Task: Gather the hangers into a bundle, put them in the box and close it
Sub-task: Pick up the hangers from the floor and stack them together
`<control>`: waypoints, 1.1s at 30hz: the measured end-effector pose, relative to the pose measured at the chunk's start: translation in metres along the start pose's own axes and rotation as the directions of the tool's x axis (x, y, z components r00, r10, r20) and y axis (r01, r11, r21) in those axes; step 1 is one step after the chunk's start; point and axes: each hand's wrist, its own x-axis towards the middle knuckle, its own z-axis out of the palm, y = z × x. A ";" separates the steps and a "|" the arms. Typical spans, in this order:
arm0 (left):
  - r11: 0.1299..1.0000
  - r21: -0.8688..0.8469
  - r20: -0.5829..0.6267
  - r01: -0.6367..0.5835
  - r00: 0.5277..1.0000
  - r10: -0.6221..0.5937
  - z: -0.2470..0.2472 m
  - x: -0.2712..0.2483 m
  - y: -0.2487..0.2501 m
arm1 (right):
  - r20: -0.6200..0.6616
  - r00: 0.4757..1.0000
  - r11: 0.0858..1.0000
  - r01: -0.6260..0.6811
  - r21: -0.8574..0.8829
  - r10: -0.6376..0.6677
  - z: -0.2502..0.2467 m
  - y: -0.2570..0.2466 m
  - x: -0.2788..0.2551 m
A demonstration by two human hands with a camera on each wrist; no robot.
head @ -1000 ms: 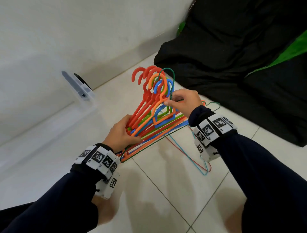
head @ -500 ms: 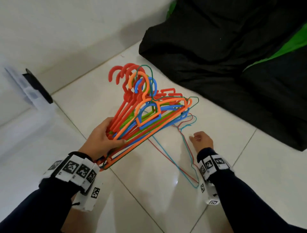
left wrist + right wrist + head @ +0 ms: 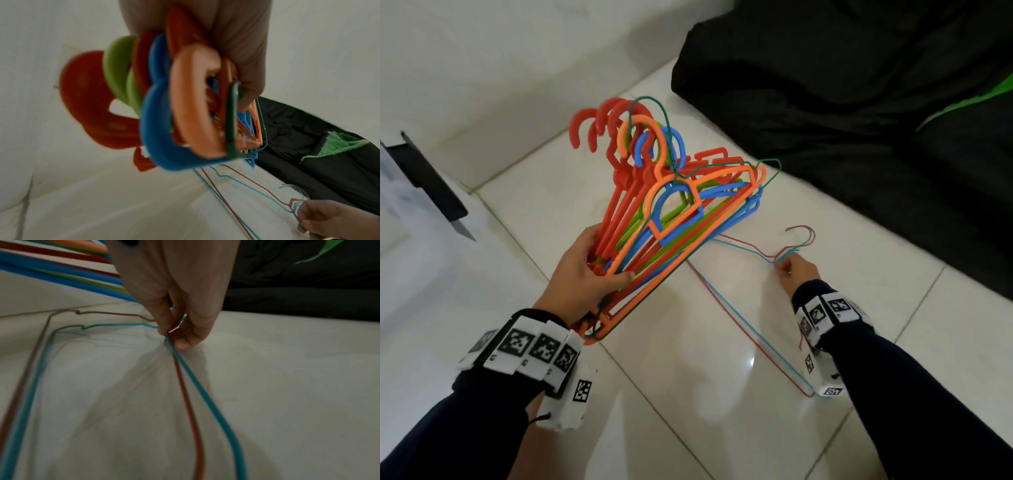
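Observation:
My left hand (image 3: 589, 270) grips a bundle of plastic hangers (image 3: 671, 198) in red, orange, blue and green, plus a thin green wire one, held up off the floor with the hooks pointing away. The same bundle (image 3: 185, 105) fills the left wrist view, blurred. On the tiles to the right lie two thin wire hangers (image 3: 739, 308), one red and one teal. My right hand (image 3: 791, 270) pinches both at the neck just below their hooks; in the right wrist view the fingertips (image 3: 180, 344) squeeze the two wires (image 3: 197, 394) against the floor.
A clear plastic box (image 3: 410, 212) with a black latch (image 3: 431, 181) sits at the left edge, mostly out of frame. A black and green fabric heap (image 3: 859, 120) covers the floor at the back right. White wall behind, pale floor tiles (image 3: 688, 394) below.
My right hand let go of the bundle's hooks, dropped to the floor on the right and took hold of the two wire hangers. The left hand keeps the bundle raised.

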 end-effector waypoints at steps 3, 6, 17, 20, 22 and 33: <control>1.000 -0.026 0.001 -0.011 1.000 0.011 -0.007 -0.012 0.007 | 0.008 0.997 0.993 -0.079 0.085 0.078 -0.022 0.008 -0.006; 0.998 -0.040 -0.008 -0.039 0.999 0.039 -0.015 -0.027 0.018 | -0.029 0.994 0.991 -0.098 0.088 0.101 -0.048 0.012 -0.015; 0.984 -0.079 -0.080 -0.158 0.985 0.152 -0.044 -0.087 0.058 | -0.264 0.960 0.987 0.057 -0.152 -0.096 -0.134 -0.016 -0.128; 0.980 -0.075 -0.097 -0.186 0.979 0.179 -0.053 -0.101 0.066 | -0.239 0.956 0.975 0.130 -0.181 -0.172 -0.150 -0.016 -0.152; 0.977 -0.067 -0.108 -0.204 0.975 0.196 -0.058 -0.110 0.069 | -0.191 0.956 0.960 0.180 -0.213 -0.222 -0.156 -0.017 -0.166; 0.970 -0.068 -0.143 -0.236 0.964 0.224 -0.063 -0.120 0.080 | -0.275 0.881 0.922 0.383 -0.062 -0.385 -0.112 -0.034 -0.180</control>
